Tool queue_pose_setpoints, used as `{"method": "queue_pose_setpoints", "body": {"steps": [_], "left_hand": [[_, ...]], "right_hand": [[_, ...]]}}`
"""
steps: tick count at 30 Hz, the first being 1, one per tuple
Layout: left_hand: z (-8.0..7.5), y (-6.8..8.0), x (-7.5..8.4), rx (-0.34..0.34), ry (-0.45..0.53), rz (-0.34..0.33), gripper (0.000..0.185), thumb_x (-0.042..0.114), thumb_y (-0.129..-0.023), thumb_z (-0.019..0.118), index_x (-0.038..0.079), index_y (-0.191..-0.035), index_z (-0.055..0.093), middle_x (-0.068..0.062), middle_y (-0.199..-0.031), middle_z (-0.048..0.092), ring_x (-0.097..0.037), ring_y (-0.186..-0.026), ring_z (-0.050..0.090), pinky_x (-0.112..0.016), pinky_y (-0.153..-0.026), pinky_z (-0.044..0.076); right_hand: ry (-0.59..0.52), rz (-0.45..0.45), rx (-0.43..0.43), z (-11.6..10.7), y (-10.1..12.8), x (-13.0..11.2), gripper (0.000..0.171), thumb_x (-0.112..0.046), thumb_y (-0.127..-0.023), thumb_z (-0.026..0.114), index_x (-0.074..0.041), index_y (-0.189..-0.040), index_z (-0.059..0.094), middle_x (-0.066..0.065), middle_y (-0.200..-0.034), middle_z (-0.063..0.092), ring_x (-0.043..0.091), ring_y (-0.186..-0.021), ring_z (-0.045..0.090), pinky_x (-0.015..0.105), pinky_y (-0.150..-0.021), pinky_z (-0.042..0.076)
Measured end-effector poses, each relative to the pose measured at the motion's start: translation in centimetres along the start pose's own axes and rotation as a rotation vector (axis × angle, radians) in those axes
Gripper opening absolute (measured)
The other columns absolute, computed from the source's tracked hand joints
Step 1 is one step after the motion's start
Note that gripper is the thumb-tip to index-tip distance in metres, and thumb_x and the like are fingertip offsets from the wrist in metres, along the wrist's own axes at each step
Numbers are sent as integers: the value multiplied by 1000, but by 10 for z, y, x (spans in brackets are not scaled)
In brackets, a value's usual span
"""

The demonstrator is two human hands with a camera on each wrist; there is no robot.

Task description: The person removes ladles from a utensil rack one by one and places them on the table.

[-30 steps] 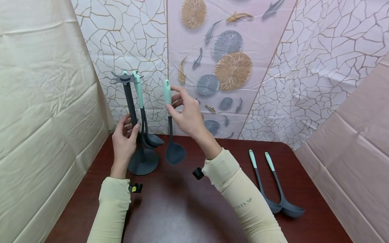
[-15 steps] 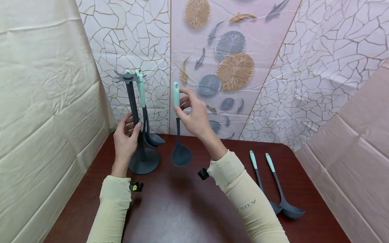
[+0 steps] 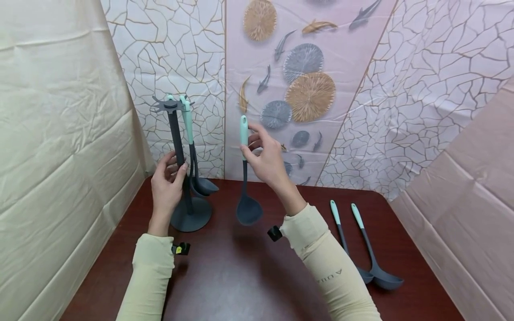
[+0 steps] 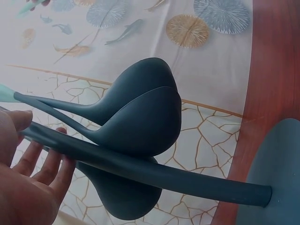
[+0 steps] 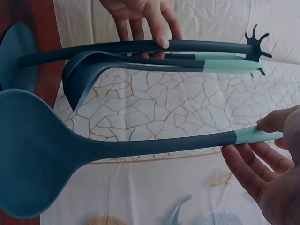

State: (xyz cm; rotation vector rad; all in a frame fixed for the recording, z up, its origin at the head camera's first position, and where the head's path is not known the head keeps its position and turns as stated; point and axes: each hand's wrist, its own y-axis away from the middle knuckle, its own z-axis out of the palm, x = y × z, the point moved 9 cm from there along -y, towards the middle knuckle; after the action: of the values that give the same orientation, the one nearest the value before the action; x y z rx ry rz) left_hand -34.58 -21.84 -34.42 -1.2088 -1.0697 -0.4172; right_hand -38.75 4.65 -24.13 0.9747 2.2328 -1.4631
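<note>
Head view gives the full layout: a dark red table (image 3: 241, 276), a grey utensil stand (image 3: 181, 165) at its rear left, and two spare ladles (image 3: 363, 243) lying side by side at the right, well apart from both hands. The right hand (image 3: 267, 158) holds a ladle (image 3: 246, 178) upright above the table, thumb and fingertips pinching its mint-green handle just below the top, the bowl hanging down below the hand and slightly to its left, clear of the stand. The right wrist view adds what the head view hides: the thumb lies on one side of the mint grip and the fingers (image 5: 248, 168) are spread loosely under it, so the hold is a light pinch, not a full wrap; it also shows the ladle's bowl (image 5: 33, 154) close to the lens and the star-shaped hook crown (image 5: 257, 44) of the stand. The left hand (image 3: 167, 187) grips the stand's pole at mid-height, thumb on the near side. The left wrist view shows the fingers (image 4: 44, 166) lying along the pole (image 4: 140, 171) and three hung bowls (image 4: 140, 119) crowding against it, where the head view resolves only two; the stand's round base (image 4: 276, 173) sits on the table.
</note>
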Motion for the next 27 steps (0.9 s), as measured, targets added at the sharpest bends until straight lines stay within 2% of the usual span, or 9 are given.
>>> {"method": "queue_pose_setpoints", "body": {"steps": [6, 13, 16, 22, 27], "left_hand": [[-2, 1, -3, 10, -10, -3, 47, 8, -105, 67, 4, -151, 56, -18, -133, 64, -36, -117, 67, -23, -95, 53], [-3, 0, -4, 7, 23, 9, 44, 6, -106, 64, 3, -150, 57, -19, -133, 64, -34, -115, 68, -20, -91, 52], [-3, -1, -4, 10, 21, 10, 44, 6, -106, 64, 4, -150, 57, -19, -133, 64, -31, -114, 68, -18, -91, 51], [-2, -1, -4, 6, 27, 8, 44, 6, -106, 64, 3, -149, 58, -20, -133, 64, -24, -112, 69, -18, -90, 52], [0, -4, -16, 4, 47, 9, 43, 5, -106, 65, 3, -149, 58, -22, -133, 64, -24, -111, 69, -19, -89, 52]], "right_hand": [[-2, 20, 18, -6, 4, 11, 49, -9, -99, 74, -12, -145, 60, 9, -99, 70, 20, -84, 73, 36, -68, 63], [35, 14, 27, -16, 9, 21, 50, -3, -96, 75, -9, -145, 61, 12, -97, 71, 24, -81, 73, 48, -71, 59], [53, 10, 29, -20, 10, 25, 50, -3, -96, 75, -8, -144, 61, 13, -97, 72, 25, -81, 73, 46, -72, 58], [91, 29, 34, -30, 16, 30, 49, -5, -97, 76, -12, -144, 62, 10, -97, 71, 22, -80, 72, 35, -63, 56], [114, 51, 51, -39, 21, 35, 48, -6, -97, 76, -12, -143, 63, 8, -97, 71, 22, -81, 73, 37, -63, 59]]}}
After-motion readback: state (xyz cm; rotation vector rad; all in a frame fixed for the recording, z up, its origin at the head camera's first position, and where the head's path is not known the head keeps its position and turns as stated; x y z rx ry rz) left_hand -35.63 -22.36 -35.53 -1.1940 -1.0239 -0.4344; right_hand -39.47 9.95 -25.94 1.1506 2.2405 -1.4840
